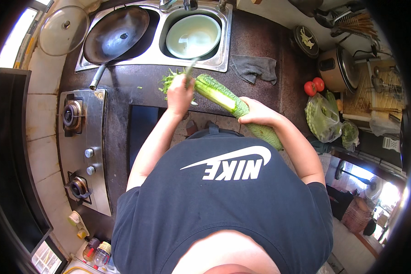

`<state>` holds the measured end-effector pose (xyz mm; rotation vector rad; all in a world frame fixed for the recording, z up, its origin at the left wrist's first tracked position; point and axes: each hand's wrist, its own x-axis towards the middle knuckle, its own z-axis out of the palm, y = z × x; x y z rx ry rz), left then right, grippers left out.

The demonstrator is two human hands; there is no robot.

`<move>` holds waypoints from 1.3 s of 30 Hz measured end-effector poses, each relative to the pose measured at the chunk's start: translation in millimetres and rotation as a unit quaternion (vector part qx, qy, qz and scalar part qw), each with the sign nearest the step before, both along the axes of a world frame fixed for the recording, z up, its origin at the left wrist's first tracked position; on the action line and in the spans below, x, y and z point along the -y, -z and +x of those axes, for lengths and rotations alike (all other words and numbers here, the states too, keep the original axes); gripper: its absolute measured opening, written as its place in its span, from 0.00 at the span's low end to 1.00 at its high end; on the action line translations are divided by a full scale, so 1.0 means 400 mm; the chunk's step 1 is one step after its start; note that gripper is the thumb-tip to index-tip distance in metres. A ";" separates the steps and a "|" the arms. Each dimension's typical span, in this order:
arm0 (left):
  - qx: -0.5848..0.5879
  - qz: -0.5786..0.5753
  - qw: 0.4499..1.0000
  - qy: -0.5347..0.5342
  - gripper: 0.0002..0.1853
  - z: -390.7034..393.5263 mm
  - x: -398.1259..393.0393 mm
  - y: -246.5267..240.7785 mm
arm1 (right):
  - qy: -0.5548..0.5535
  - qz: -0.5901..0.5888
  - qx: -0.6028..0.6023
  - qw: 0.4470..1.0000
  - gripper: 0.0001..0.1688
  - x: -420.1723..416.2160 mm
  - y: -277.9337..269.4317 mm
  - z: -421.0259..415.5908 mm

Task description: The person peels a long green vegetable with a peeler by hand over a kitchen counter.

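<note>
My left hand (179,94) is closed around a narrow tool (191,68), blurred, so I cannot tell whether it is a peeler or a knife. It is beside the far end of a long, bumpy-skinned green gourd (219,94). A pale strip without skin runs along the gourd's upper side. My right hand (260,111) grips the gourd around its middle, and the near end slants down beside my shirt. Green peelings (167,81) lie on the dark countertop (144,75) behind and left of my left hand, partly hidden by it.
A steel double sink (154,63) holds a wok (116,37) and a pale green basin (193,36). A grey cloth (255,68) lies to its right. Tomatoes (310,88), bagged vegetables (323,118) and a rice cooker (339,68) stand farther right; a gas hob (92,133) is at left.
</note>
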<state>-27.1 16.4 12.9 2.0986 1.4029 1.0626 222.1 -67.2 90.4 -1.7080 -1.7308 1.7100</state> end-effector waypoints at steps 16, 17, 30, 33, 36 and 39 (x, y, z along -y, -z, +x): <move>0.030 -0.058 0.996 0.059 0.09 0.022 0.031 0.025 | 0.020 -0.003 0.010 1.000 0.38 0.003 0.021 0.006; 0.032 -0.044 0.997 0.057 0.08 0.019 0.028 0.026 | 0.022 -0.003 0.008 1.000 0.38 0.005 0.026 0.007; -0.028 -0.075 0.994 0.078 0.12 0.022 0.056 -0.009 | 0.031 0.010 0.054 0.998 0.39 -0.003 0.020 -0.011; -0.075 -0.066 0.976 0.194 0.09 0.102 0.149 -0.056 | 0.023 0.015 0.105 0.994 0.39 -0.010 0.022 -0.018; -0.124 -0.063 0.973 0.183 0.09 0.118 0.161 -0.063 | 0.013 0.012 0.137 0.990 0.39 -0.017 0.004 -0.032; -0.160 -0.054 0.975 0.148 0.09 0.099 0.144 -0.041 | 0.025 0.036 0.125 0.991 0.38 0.005 0.011 -0.035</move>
